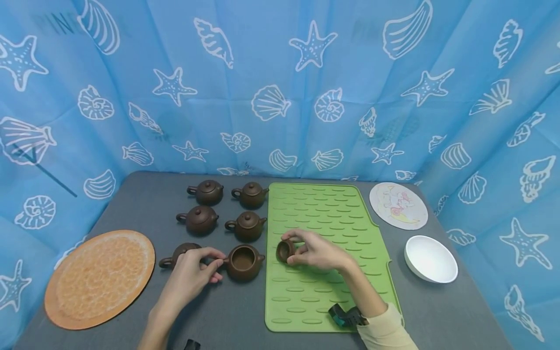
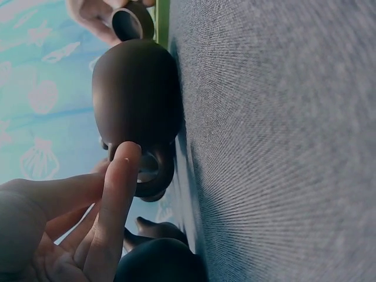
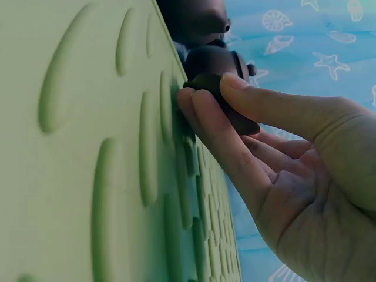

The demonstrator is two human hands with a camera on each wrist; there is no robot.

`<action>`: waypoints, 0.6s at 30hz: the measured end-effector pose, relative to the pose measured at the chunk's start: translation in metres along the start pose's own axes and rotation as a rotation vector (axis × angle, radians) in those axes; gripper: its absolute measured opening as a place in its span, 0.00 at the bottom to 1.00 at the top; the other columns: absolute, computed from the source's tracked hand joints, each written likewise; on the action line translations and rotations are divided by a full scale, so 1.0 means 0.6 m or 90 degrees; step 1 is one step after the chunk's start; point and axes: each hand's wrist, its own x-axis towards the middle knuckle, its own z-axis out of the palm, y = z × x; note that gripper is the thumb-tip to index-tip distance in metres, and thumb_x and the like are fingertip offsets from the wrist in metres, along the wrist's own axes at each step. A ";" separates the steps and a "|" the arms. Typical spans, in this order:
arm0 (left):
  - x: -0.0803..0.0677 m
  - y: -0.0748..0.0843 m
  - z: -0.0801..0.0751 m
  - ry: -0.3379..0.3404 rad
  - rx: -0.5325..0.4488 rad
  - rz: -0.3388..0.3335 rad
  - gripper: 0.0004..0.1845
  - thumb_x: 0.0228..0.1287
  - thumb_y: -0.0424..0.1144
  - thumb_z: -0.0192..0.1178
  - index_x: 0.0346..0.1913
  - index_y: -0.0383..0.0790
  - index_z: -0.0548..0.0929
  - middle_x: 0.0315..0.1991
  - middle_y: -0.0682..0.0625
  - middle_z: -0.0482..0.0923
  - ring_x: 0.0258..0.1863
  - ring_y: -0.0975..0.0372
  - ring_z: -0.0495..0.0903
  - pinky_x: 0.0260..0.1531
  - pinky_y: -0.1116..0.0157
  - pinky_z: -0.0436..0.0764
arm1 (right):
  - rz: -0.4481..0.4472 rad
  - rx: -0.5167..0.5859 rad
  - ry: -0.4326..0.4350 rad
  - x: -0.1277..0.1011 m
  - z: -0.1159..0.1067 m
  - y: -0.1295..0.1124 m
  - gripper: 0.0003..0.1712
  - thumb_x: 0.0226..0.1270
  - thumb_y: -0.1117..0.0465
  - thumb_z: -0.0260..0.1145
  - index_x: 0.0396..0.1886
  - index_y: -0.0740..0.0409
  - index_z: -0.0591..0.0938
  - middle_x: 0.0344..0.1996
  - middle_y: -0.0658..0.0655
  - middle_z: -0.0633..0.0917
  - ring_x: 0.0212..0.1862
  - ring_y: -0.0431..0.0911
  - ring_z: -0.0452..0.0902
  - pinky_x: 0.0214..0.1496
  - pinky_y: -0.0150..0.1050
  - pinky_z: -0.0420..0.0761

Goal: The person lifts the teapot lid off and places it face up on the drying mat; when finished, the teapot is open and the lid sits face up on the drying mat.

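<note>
From the head view, the right hand [image 1: 317,253] is pinching a small brown clay teapot lid [image 1: 285,250] between thumb and fingertips, holding it tilted on edge just over the ribbed green silicone mat [image 1: 332,228]. The left hand [image 1: 192,274] is resting its fingertips at the handle of the open, lidless brown clay teapot [image 1: 243,262], which is sitting on the grey desk [image 1: 437,311] just left of the mat's edge. Five more lidded brown teapots are standing behind and beside it, one partly hidden by the left hand.

In the left wrist view, a straight finger [image 2: 120,194] is touching the open teapot's loop handle [image 2: 154,173]; nothing is curling round it, so the pot is only being steadied.

In the right wrist view, the thumb [image 3: 276,108] and forefinger are closing on the lid's rim right at the mat surface.

The grip on the lid looks shallow, so I judge it could slip and roll across the mat. With only a fingertip bracing the pot, a nudge could also push it into the neighbouring teapot.
</note>
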 end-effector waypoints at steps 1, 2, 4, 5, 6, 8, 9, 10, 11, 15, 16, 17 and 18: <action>0.000 0.000 0.000 0.000 0.000 0.001 0.07 0.74 0.31 0.69 0.49 0.41 0.92 0.33 0.50 0.93 0.25 0.63 0.91 0.23 0.72 0.81 | 0.004 0.002 0.001 0.000 0.000 0.002 0.35 0.74 0.65 0.74 0.74 0.71 0.73 0.73 0.74 0.77 0.50 0.49 0.90 0.54 0.34 0.89; 0.000 0.000 0.000 0.000 -0.001 0.001 0.07 0.73 0.31 0.69 0.49 0.41 0.92 0.34 0.50 0.93 0.25 0.63 0.91 0.23 0.72 0.81 | 0.006 0.005 0.001 0.001 0.000 0.003 0.34 0.73 0.65 0.74 0.74 0.71 0.73 0.73 0.75 0.77 0.47 0.48 0.90 0.52 0.33 0.88; 0.000 0.001 0.000 0.001 -0.002 0.000 0.07 0.73 0.30 0.69 0.49 0.41 0.92 0.35 0.49 0.94 0.25 0.63 0.91 0.23 0.71 0.82 | 0.007 0.011 -0.001 0.001 0.000 0.005 0.34 0.72 0.66 0.75 0.73 0.71 0.73 0.72 0.76 0.77 0.42 0.46 0.89 0.48 0.32 0.88; 0.001 0.001 0.001 0.001 -0.003 -0.002 0.07 0.73 0.30 0.69 0.49 0.41 0.92 0.36 0.49 0.94 0.25 0.63 0.91 0.23 0.71 0.82 | 0.006 0.012 -0.001 0.002 0.000 0.005 0.34 0.72 0.67 0.75 0.73 0.71 0.74 0.72 0.76 0.77 0.40 0.46 0.89 0.46 0.32 0.88; 0.001 0.001 0.001 0.001 -0.003 -0.002 0.07 0.73 0.30 0.69 0.49 0.41 0.92 0.36 0.49 0.94 0.25 0.63 0.91 0.23 0.71 0.82 | 0.003 0.014 -0.003 0.002 0.001 0.005 0.34 0.72 0.68 0.74 0.73 0.71 0.73 0.72 0.77 0.77 0.39 0.45 0.89 0.45 0.32 0.88; 0.001 0.002 0.001 0.001 -0.001 -0.008 0.07 0.73 0.30 0.69 0.49 0.41 0.92 0.36 0.49 0.94 0.25 0.63 0.91 0.23 0.71 0.82 | -0.002 0.015 -0.009 0.003 0.002 0.005 0.34 0.72 0.69 0.73 0.74 0.72 0.73 0.67 0.77 0.80 0.37 0.46 0.90 0.43 0.35 0.90; 0.002 0.002 0.001 0.002 0.000 -0.009 0.07 0.73 0.30 0.69 0.49 0.41 0.92 0.36 0.49 0.94 0.25 0.63 0.91 0.23 0.71 0.82 | -0.003 0.011 -0.010 0.003 0.003 0.005 0.34 0.72 0.70 0.73 0.74 0.71 0.72 0.65 0.76 0.82 0.36 0.46 0.90 0.42 0.37 0.91; 0.002 0.002 0.001 0.001 0.000 -0.012 0.07 0.73 0.30 0.69 0.49 0.42 0.92 0.36 0.49 0.94 0.25 0.63 0.91 0.23 0.71 0.82 | -0.003 0.006 -0.011 0.003 0.003 0.005 0.34 0.72 0.70 0.73 0.75 0.71 0.72 0.63 0.74 0.83 0.36 0.46 0.91 0.41 0.38 0.91; 0.002 0.002 0.001 0.001 0.000 -0.013 0.07 0.73 0.30 0.69 0.49 0.41 0.92 0.36 0.48 0.94 0.25 0.63 0.91 0.23 0.71 0.82 | -0.003 -0.001 -0.011 0.004 0.004 0.005 0.35 0.71 0.71 0.73 0.75 0.70 0.72 0.62 0.73 0.84 0.35 0.46 0.91 0.41 0.39 0.91; 0.003 0.001 0.000 -0.003 -0.004 -0.004 0.07 0.73 0.29 0.69 0.49 0.41 0.92 0.40 0.47 0.94 0.25 0.63 0.91 0.24 0.71 0.84 | -0.001 -0.040 -0.006 0.004 0.007 0.004 0.37 0.69 0.69 0.76 0.75 0.66 0.74 0.65 0.69 0.83 0.34 0.43 0.90 0.39 0.37 0.90; 0.003 0.001 -0.001 -0.005 -0.007 -0.002 0.08 0.73 0.30 0.69 0.50 0.40 0.92 0.41 0.46 0.94 0.26 0.62 0.92 0.24 0.71 0.84 | -0.002 -0.048 -0.005 0.004 0.007 0.003 0.37 0.68 0.68 0.77 0.75 0.65 0.74 0.66 0.69 0.82 0.35 0.42 0.89 0.39 0.36 0.90; 0.003 0.001 -0.002 -0.008 -0.009 0.000 0.08 0.73 0.30 0.69 0.51 0.40 0.92 0.42 0.46 0.94 0.26 0.62 0.92 0.24 0.70 0.84 | -0.002 -0.055 -0.004 0.004 0.008 0.002 0.38 0.68 0.67 0.78 0.75 0.64 0.74 0.67 0.68 0.82 0.35 0.41 0.89 0.39 0.36 0.89; 0.004 0.001 -0.003 -0.011 -0.011 0.001 0.08 0.73 0.30 0.69 0.51 0.40 0.91 0.43 0.46 0.94 0.26 0.62 0.92 0.24 0.70 0.84 | -0.003 -0.060 -0.002 0.004 0.008 0.002 0.39 0.68 0.66 0.78 0.76 0.64 0.74 0.68 0.68 0.82 0.34 0.41 0.88 0.38 0.35 0.89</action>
